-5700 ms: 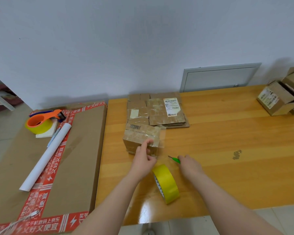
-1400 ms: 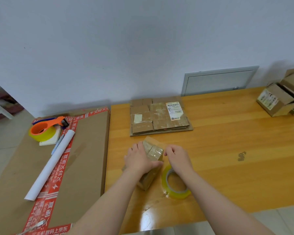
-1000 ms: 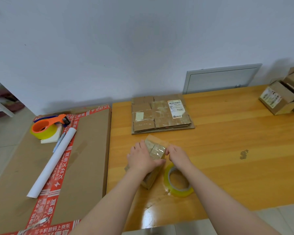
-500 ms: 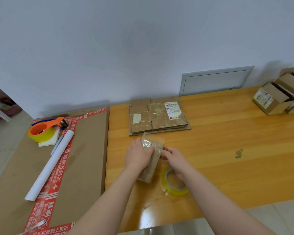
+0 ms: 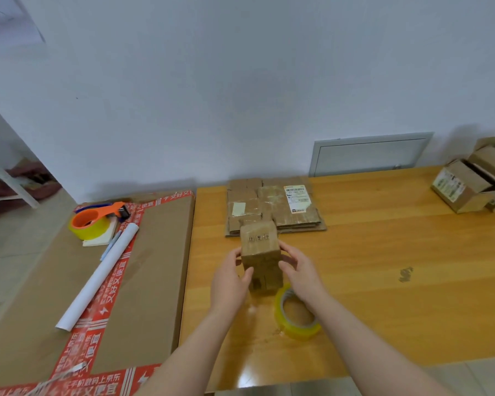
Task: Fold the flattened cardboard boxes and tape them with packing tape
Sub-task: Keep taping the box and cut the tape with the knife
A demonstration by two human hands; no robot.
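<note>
Cardboard box (image 5: 260, 254) now upright, not aslant

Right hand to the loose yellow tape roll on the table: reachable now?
Probably yes: the tape roll lies flat, uncovered, close by the right hand. That hand holds the small box with the left hand, so it must let go first.

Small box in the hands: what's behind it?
Behind the small box, held by the left hand and right hand, a stack of flattened boxes lies on the table. The box hides part of the stack's near edge.
</note>
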